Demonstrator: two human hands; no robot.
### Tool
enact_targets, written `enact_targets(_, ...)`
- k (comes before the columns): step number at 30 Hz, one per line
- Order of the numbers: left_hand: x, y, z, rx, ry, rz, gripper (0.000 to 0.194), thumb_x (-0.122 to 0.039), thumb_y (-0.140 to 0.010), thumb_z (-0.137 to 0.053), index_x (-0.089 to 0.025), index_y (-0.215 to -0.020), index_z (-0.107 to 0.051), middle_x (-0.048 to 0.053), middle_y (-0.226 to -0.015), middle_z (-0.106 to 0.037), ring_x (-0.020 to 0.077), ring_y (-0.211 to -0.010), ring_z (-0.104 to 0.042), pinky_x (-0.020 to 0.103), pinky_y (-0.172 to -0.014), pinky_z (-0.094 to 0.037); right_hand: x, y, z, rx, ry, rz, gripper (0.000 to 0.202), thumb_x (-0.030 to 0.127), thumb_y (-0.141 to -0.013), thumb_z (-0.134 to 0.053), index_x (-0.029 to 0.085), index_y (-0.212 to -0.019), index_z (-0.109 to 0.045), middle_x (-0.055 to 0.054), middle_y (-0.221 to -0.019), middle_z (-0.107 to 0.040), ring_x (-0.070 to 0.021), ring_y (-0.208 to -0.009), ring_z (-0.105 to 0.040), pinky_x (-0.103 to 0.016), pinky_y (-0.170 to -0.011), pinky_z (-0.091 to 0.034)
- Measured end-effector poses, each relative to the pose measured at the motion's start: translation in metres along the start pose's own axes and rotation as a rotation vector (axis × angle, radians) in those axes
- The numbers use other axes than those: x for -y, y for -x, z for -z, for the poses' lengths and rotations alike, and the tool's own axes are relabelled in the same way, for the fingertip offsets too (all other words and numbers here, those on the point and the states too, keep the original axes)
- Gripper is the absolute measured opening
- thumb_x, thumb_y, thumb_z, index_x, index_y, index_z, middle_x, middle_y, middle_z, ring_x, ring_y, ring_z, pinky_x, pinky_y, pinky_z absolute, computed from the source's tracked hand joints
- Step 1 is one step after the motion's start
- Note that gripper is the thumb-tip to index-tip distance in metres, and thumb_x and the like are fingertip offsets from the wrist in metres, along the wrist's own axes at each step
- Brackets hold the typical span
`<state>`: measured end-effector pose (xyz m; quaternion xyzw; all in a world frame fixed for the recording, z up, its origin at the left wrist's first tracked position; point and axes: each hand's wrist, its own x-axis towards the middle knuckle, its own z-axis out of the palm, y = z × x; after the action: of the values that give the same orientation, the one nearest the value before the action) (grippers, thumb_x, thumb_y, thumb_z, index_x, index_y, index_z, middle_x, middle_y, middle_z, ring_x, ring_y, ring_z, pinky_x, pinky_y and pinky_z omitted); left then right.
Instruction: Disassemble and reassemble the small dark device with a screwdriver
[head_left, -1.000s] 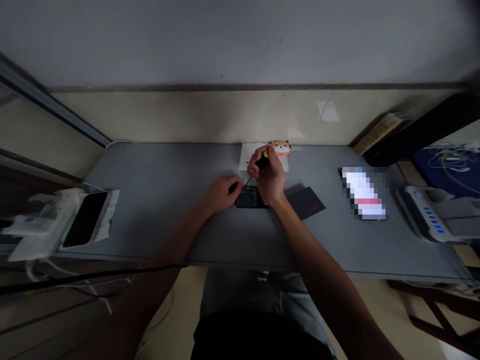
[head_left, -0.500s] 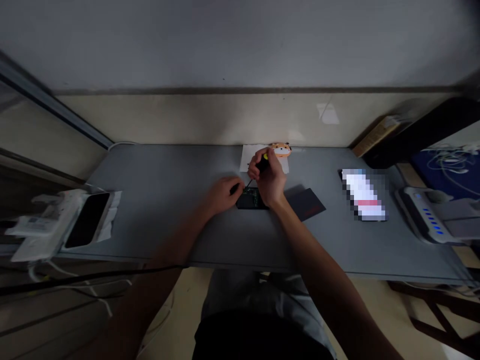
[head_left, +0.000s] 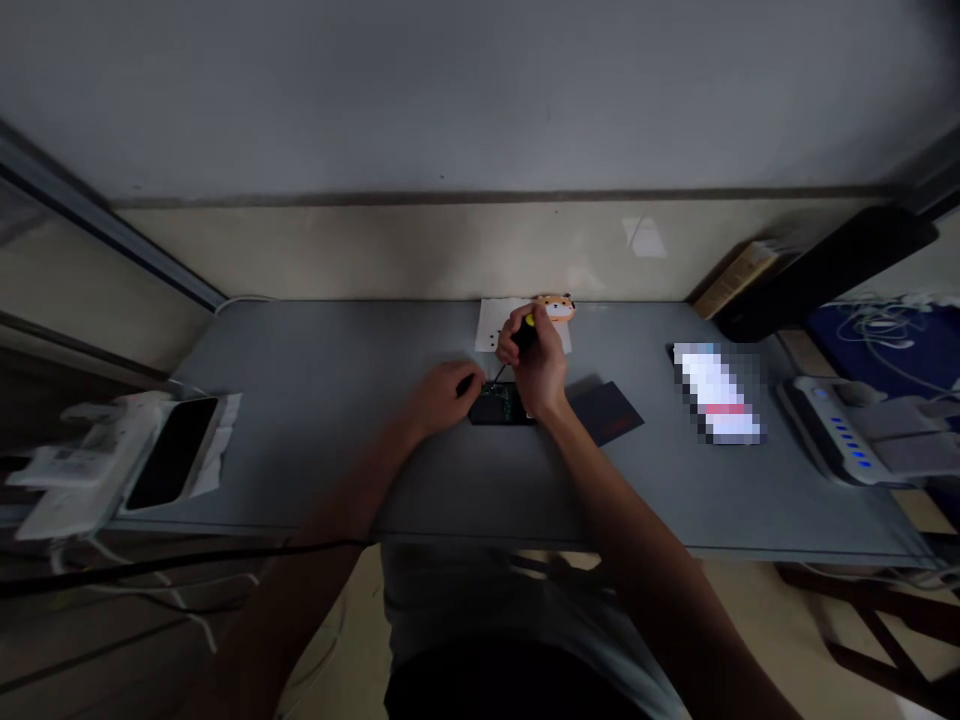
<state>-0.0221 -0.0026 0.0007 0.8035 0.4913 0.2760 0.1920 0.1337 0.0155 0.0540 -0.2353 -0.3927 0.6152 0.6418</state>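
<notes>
A black opened phone (head_left: 492,408) lies on the grey table, with a green circuit board showing along its top and middle. My left hand (head_left: 450,392) is closed at the phone's upper left corner, fingertips on its edge; a dark patch shows between thumb and finger. In my right hand (head_left: 534,365) is a screwdriver (head_left: 528,330) with a black and yellow handle, held tilted. Its thin shaft slants down to the left toward the board's top edge; the tip is too small to make out. My right wrist hides the phone's right end. Beside it lies a dark flat panel (head_left: 606,412) with reddish marks.
Behind my right hand lie a white paper (head_left: 489,322) with small dark specks and an orange animal-face item (head_left: 556,308). A lit phone (head_left: 716,393) and a power strip (head_left: 844,430) are at right. A dark-screened phone (head_left: 171,452) lies left near white plugs (head_left: 64,460).
The camera view has shifted slightly. Both hands stay at the opened phone, and the screwdriver is still held over the board with little visible movement.
</notes>
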Motion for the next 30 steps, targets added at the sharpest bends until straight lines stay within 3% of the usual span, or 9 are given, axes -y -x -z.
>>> enact_targets(7, 0.0005, 0.0003, -0.0006, -0.009, -0.007, -0.003, 0.025, -0.031, -0.102, -0.048, -0.023, -0.087, -0.066, 0.003, -0.087, -0.073, 0.0209, -0.086, -0.068, 0.036, -0.086, -0.055, -0.0006, 0.0024, -0.0027, 0.011, -0.005, -0.013, 0.049, 0.071, -0.085, -0.064, 0.026, -0.074, -0.048, 0.004, -0.065, -0.037, -0.0114, -0.054, -0.032, -0.027, -0.047, -0.030)
enact_targets(15, 0.0006, 0.0012, -0.0022, -0.031, 0.004, -0.007, 0.023, -0.028, -0.100, -0.048, -0.023, -0.087, -0.066, 0.003, -0.089, -0.074, 0.0204, -0.087, -0.068, 0.035, -0.087, -0.056, 0.0002, 0.0022, -0.0043, -0.007, 0.017, 0.005, 0.056, 0.079, -0.086, -0.060, 0.026, -0.073, -0.045, 0.006, -0.060, -0.033, -0.0101, -0.048, -0.031, -0.027, -0.045, -0.026)
enact_targets(25, -0.0017, 0.0010, -0.0020, -0.029, -0.001, -0.008, 0.023, -0.028, -0.101, -0.049, -0.023, -0.087, -0.066, 0.004, -0.088, -0.074, 0.0214, -0.088, -0.069, 0.037, -0.090, -0.056, 0.0014, 0.0034, -0.0061, -0.013, -0.012, -0.007, 0.053, 0.073, -0.083, -0.065, 0.026, -0.071, -0.047, 0.006, -0.059, -0.035, -0.0104, -0.050, -0.030, -0.027, -0.046, -0.025)
enact_targets(30, -0.0066, 0.0045, 0.0006, -0.038, 0.013, -0.024, 0.017, -0.029, -0.100, -0.055, -0.023, -0.103, -0.070, 0.004, -0.096, -0.073, 0.0219, -0.093, -0.068, 0.037, -0.093, -0.055, 0.0060, 0.0010, -0.0026, -0.018, -0.102, 0.033, 0.047, 0.065, -0.087, -0.067, 0.025, -0.071, -0.047, 0.007, -0.058, -0.032, -0.0092, -0.048, -0.028, -0.025, -0.046, -0.028)
